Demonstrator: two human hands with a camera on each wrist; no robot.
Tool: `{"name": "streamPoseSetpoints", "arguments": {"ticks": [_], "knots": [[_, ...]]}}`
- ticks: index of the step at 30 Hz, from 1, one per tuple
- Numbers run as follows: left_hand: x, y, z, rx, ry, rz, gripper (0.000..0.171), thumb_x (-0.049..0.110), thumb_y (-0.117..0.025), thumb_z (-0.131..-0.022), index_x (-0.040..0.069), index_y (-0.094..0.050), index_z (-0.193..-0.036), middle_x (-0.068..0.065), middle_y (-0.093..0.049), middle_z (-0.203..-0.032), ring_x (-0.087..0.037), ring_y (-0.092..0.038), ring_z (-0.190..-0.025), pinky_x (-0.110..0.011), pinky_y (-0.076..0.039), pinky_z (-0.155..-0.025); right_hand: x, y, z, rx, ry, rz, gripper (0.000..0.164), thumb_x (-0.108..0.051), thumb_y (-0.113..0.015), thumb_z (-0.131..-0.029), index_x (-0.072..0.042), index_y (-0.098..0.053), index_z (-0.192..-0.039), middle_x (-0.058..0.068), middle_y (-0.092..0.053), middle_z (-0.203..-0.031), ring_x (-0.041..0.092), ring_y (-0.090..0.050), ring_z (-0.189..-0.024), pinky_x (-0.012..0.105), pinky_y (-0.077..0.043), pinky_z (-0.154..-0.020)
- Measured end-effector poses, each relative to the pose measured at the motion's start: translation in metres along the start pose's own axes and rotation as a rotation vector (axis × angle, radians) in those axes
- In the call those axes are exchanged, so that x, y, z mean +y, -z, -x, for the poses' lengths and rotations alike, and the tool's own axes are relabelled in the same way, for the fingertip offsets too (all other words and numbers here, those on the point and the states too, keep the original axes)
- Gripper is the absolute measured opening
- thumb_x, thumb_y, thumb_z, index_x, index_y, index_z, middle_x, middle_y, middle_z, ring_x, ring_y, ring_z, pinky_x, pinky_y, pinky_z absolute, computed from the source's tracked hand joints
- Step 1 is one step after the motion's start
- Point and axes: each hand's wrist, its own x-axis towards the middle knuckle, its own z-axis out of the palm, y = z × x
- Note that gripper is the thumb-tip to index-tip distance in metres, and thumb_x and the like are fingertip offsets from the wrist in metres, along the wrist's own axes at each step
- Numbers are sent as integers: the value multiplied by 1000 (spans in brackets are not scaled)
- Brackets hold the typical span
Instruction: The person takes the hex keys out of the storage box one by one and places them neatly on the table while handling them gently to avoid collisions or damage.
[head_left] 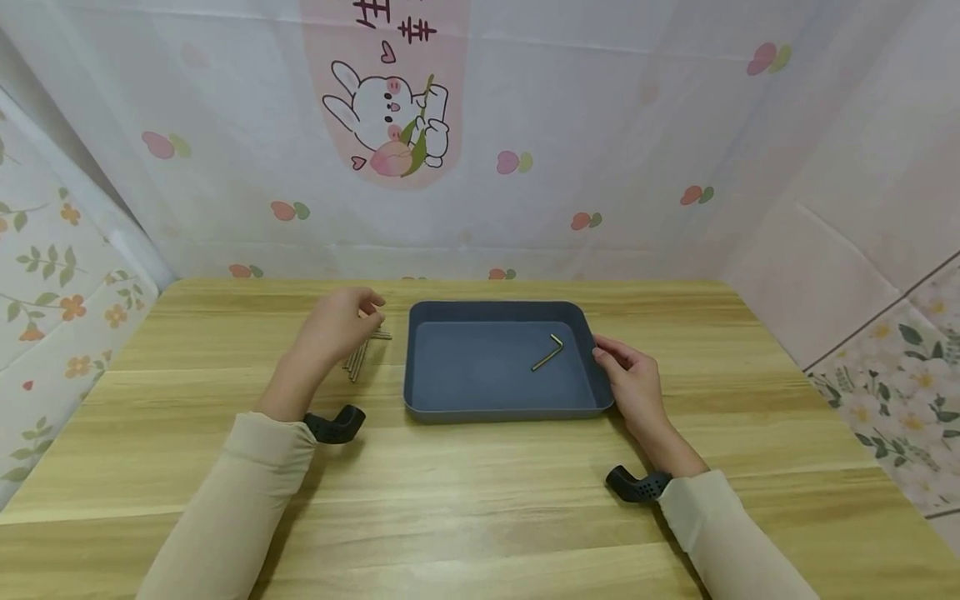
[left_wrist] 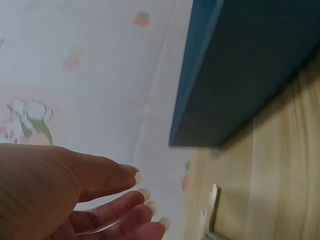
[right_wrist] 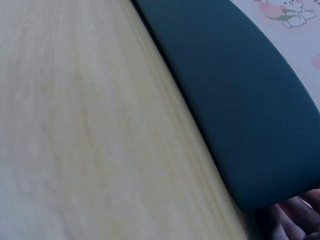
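A dark blue-grey rectangular tray (head_left: 487, 414) lies on the wooden table, with one L-shaped hex key (head_left: 547, 353) on the right part of its floor. To the left of the tray is a small bunch of hex keys (head_left: 357, 363), partly covered by my left hand (head_left: 337, 321). That hand hovers over them with loosely bent fingers (left_wrist: 120, 212), and nothing shows between thumb and fingers. My right hand (head_left: 633, 379) holds the tray's right wall, thumb at the rim and fingers against the outside. In the right wrist view only some fingers (right_wrist: 295, 217) show beside the tray's corner.
The wooden table (head_left: 465, 517) ends at a white printed curtain (head_left: 600, 125) behind the tray. Floral cloth (head_left: 60, 292) hangs at the left side and more at the right. A black wrist mount (head_left: 337, 425) sits on each forearm.
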Motion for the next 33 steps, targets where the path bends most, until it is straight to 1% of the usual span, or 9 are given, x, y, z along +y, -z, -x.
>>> {"name": "streamPoseSetpoints", "arguments": {"ticks": [3, 6, 10, 13, 16, 18, 23, 28, 33], "knots": [[13, -2, 1, -15, -27, 18, 34, 16, -55, -103, 2, -62, -134, -21, -67, -122, -29, -69, -86, -35, -55, -71, -1, 0, 0, -3, -1, -2, 38, -24, -61, -102, -6, -65, -135, 18, -64, -137, -12, -58, -99, 5, -47, -83], [26, -3, 1, -47, -62, 16, 33, 16, -55, -103, 2, -63, -133, -20, -68, -121, -27, -69, -83, -31, -54, -67, -1, 0, 0, -4, -3, -12, 38, -24, -61, -102, -5, -65, -135, 19, -64, -137, -12, -59, -98, 5, -48, -82], [47, -6, 0, -92, -125, -29, 31, 18, -58, -103, 5, -65, -130, -15, -69, -118, -25, -66, -91, -33, -52, -73, -1, 0, 0, -1, -6, -18, 37, -22, -62, -102, -4, -65, -134, 20, -64, -137, -12, -59, -97, 6, -48, -81], [65, -7, -1, -147, -160, -71, 30, 20, -60, -102, 7, -66, -128, -12, -69, -116, -24, -68, -89, -35, -55, -75, -1, 0, 0, -2, -12, -18, 37, -22, -62, -102, -4, -65, -134, 20, -64, -137, -12, -59, -97, 6, -48, -81], [86, -8, -2, -216, -188, -131, 32, 23, -62, -101, 9, -66, -130, -9, -71, -116, -20, -68, -88, -35, -56, -79, -1, 0, 0, -7, -14, -15, 37, -22, -61, -102, -4, -65, -135, 19, -64, -138, -12, -59, -98, 5, -48, -82], [98, -10, -3, -282, -202, -150, 35, 25, -62, -101, 10, -64, -133, -7, -70, -118, -19, -69, -86, -35, -57, -81, -1, 0, 0, -6, -14, -16, 38, -23, -61, -102, -4, -65, -135, 19, -63, -138, -12, -58, -99, 5, -47, -83], [122, -22, -12, -398, -276, -221, 38, 26, -63, -101, 11, -62, -136, -7, -67, -126, -21, -69, -104, -37, -56, -91, 0, 1, 0, -7, -18, -21, 38, -23, -61, -102, -4, -64, -136, 18, -62, -140, -13, -58, -99, 4, -46, -84], [135, -38, -22, -418, -367, -350, 34, 22, -64, -101, 10, -65, -133, -8, -65, -135, -23, -66, -114, -39, -55, -97, 0, 1, -1, -11, -11, -18, 38, -23, -61, -102, -5, -65, -136, 18, -63, -139, -12, -58, -100, 4, -47, -84], [150, -56, -32, -451, -401, -415, 37, 19, -64, -101, 8, -62, -136, -8, -62, -140, -23, -64, -121, -38, -54, -100, 0, 0, 0, -16, -16, -23, 38, -23, -61, -103, -6, -64, -136, 17, -62, -140, -12, -58, -101, 5, -47, -84]]}}
